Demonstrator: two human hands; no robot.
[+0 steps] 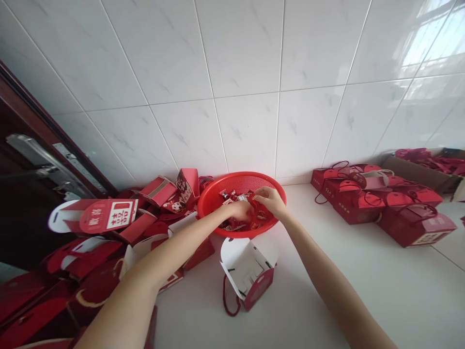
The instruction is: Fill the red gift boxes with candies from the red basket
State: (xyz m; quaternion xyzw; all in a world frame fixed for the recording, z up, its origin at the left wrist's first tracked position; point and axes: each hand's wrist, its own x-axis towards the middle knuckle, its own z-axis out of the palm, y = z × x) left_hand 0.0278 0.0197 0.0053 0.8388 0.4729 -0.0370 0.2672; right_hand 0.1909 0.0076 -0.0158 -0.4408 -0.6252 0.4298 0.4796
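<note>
Both hands in the red basket

Head view: small glossy mixed-colour wrapped packets (229, 195) lie inside a round red perforated plastic basket (209, 195) by the wall. Left hand (242, 211) down among them; right hand (269, 199) just beside, fingers curled. Hands near each other; whether either grips a packet, cannot tell. Packets look light, wrappers probably slippery: best pinched at their edges. Basket likely light, slightly flexible; take by the rim. Nearer, an open red-and-white cardboard box (248, 277), upright flaps: likely light, stiff, easily creased; hold low on the side walls.
</note>
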